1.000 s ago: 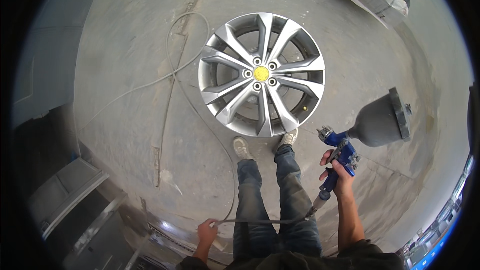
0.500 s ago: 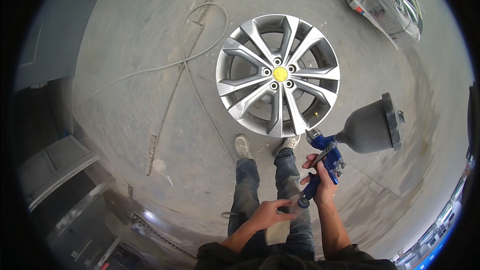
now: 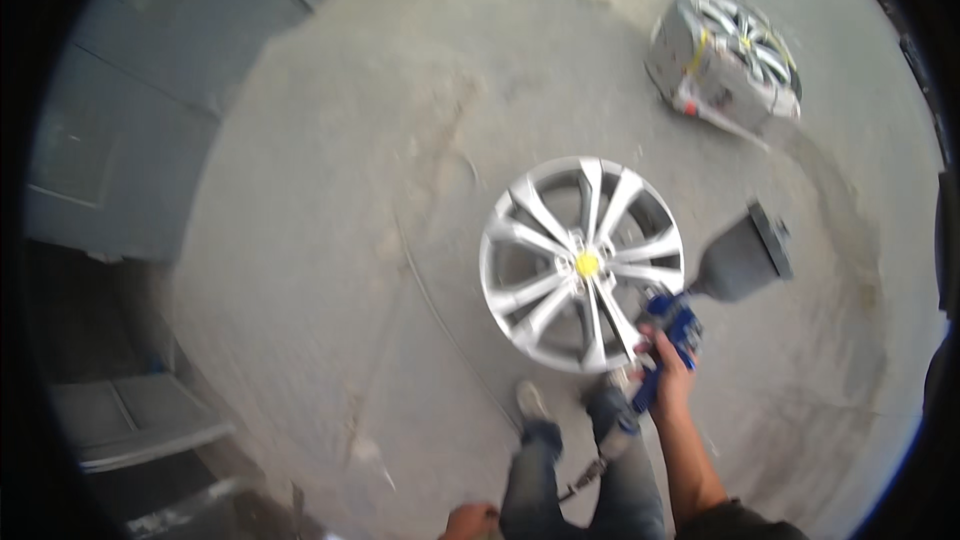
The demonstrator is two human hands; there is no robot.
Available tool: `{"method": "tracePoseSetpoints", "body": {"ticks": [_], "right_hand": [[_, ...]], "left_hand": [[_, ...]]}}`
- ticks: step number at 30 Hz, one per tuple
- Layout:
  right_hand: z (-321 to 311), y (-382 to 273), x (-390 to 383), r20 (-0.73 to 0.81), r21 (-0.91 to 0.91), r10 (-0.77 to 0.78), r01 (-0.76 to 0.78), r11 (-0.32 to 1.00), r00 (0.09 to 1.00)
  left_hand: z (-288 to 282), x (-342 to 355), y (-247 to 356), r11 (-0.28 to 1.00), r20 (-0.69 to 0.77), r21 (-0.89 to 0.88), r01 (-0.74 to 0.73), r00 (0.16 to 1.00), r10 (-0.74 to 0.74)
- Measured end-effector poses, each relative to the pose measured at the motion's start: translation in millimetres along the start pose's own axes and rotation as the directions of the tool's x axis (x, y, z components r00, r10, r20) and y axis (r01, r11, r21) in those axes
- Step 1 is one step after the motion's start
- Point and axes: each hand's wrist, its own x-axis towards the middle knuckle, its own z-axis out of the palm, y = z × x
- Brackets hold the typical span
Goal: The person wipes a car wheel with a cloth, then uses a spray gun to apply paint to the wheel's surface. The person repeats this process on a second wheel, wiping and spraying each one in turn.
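My right hand [image 3: 672, 372] is wrapped round the handle of a blue spray gun [image 3: 672, 328]. A dark grey paint cup [image 3: 738, 262] juts from the gun toward the right. The gun's nozzle is close above the near right rim of a silver alloy wheel [image 3: 540, 298] with a yellow centre cap [image 3: 587, 264]. Below the handle, a fitting and a dark hose [image 3: 590, 475] run down past my legs. My left hand [image 3: 470, 522] is low at the picture's bottom edge, closed and blurred; what it holds is hidden.
A second wheel [image 3: 750, 40], wrapped round its side in paper, stands at the far right. A thin pale hose [image 3: 430, 300] trails over the concrete floor [image 3: 320, 190]. Grey panels [image 3: 130, 130] line the left, with a metal frame [image 3: 150, 425] below them.
My left hand has left the bottom of the gun's handle and moved down and left. The view has shifted, so the wheel appears lower. My right hand still grips the gun.
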Motion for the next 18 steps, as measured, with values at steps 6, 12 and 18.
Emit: {"method": "tracePoseSetpoints", "body": {"ticks": [6, 12, 18], "right_hand": [[-34.8, -12.7, 2.4, -0.114, 0.110, -0.122, 0.135, 0.985, 0.986], [-27.7, -13.0, 29.6, -0.307, 0.069, -0.092, 0.118, 0.991, 0.947], [25.3, -18.6, 46.9, -0.236, 0.031, 0.046, -0.040, 0.999, 0.971]], "left_hand": [[-15.8, -73.2, -111.2, 0.899, -0.280, 0.223, 0.378, 0.908, -0.313], [-126.6, -48.7, -145.1, 0.801, -0.285, 0.324, 0.503, 0.859, -0.424], [-232.8, -89.4, -81.5, 0.729, -0.138, 0.442, 0.523, 0.843, -0.521]]}}
